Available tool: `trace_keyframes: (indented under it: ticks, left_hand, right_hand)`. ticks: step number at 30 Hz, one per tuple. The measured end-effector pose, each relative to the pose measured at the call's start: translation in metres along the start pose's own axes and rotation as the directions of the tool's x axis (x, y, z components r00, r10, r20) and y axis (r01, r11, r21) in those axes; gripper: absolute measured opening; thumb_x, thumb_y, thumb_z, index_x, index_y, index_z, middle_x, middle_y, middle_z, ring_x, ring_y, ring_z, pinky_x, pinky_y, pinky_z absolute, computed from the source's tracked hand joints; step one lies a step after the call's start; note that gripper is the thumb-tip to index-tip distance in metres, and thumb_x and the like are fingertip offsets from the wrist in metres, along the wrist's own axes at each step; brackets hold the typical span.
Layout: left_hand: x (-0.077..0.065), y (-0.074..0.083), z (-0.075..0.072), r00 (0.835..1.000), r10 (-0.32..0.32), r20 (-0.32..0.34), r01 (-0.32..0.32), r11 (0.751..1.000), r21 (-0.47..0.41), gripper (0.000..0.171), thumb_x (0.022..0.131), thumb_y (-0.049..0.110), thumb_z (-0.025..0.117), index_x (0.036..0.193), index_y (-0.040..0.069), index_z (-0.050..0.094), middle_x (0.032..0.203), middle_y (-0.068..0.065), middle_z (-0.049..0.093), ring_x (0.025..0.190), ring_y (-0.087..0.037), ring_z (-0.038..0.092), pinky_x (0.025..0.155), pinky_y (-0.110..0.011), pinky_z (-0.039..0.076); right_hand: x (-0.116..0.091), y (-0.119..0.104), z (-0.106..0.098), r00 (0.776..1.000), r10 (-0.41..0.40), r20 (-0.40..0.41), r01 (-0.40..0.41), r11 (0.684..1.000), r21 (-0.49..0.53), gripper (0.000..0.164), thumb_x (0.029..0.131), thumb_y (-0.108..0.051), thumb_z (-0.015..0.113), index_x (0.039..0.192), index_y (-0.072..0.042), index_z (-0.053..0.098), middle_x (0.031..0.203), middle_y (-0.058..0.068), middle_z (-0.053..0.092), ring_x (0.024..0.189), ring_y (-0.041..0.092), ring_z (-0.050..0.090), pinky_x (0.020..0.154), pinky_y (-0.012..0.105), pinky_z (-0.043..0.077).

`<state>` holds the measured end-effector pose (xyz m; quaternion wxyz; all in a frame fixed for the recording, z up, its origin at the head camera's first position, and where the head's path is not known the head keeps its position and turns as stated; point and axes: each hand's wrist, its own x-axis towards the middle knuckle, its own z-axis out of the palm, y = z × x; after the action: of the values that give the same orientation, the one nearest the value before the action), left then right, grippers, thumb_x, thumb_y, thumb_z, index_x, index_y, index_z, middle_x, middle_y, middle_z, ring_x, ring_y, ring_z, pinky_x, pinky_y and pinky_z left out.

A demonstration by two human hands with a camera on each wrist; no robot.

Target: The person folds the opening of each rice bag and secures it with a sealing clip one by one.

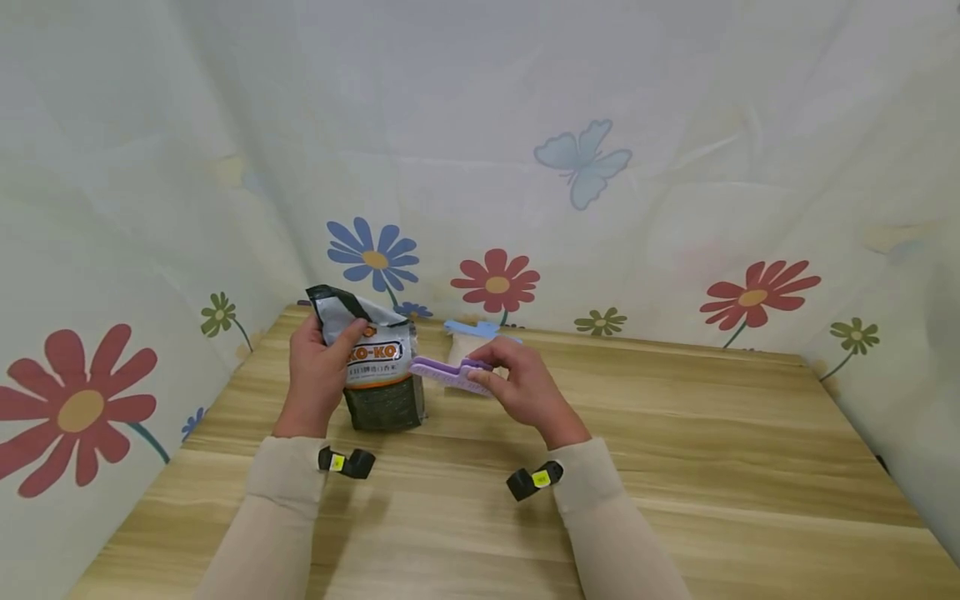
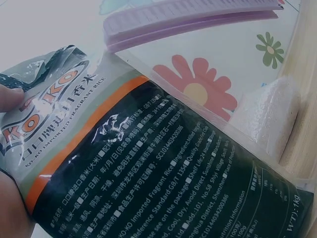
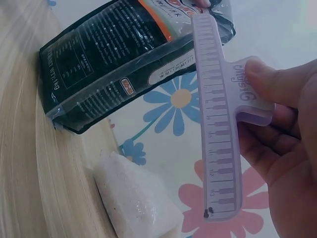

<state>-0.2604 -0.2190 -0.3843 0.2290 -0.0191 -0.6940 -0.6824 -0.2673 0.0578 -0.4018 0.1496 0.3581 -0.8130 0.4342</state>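
My left hand (image 1: pixel 313 371) grips a KO-KO rice bag (image 1: pixel 384 404) near its top, thumb across the front. The bag's top is folded over, and its dark green lower part faces me, tilted in the left wrist view. With thumb and fingers, my right hand (image 1: pixel 521 387) pinches the handle of a lilac bag clip (image 3: pixel 218 124) printed with piano keys. The clip's far end points at the rice bag's right edge and overlaps it in the head view. Most of my left fingers are hidden behind the bag.
Behind the clip, a clear bag of white grains (image 3: pixel 136 198) lies on the wooden table (image 1: pixel 712 450), with a blue clip (image 1: pixel 476 328) across its top. A white flowered sheet (image 1: pixel 645 250) hangs along the table's back and sides.
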Motion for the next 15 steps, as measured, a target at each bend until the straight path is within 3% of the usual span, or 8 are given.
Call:
trace_keyframes:
  ticks: [7,15]
  left_hand:
    - [0.0003,-0.0005,-0.0016,1.000,-0.020,0.020,0.020,1.000,0.018,0.015,0.091,0.023,0.069,0.102,0.017,0.060,0.097,0.008,0.065,0.088,-0.006,0.065,0.074,-0.018,0.054]
    - [-0.0002,-0.0020,-0.0014,0.999,-0.038,0.017,0.038,0.999,0.000,0.018,0.091,0.023,0.069,0.106,0.017,0.060,0.098,0.007,0.065,0.089,-0.006,0.065,0.074,-0.018,0.054]
  right_hand:
    - [0.0010,-0.0050,0.0001,0.998,0.002,-0.068,-0.005,0.999,-0.041,0.012,0.088,-0.017,0.071,0.097,-0.010,0.069,0.093,0.002,0.066,0.081,0.011,0.059,0.073,0.028,0.053]
    - [0.0020,-0.0033,0.0023,0.982,-0.081,-0.172,0.074,0.996,-0.046,0.011,0.087,-0.015,0.072,0.096,-0.008,0.070,0.090,0.004,0.065,0.076,0.011,0.058,0.066,0.025,0.051]
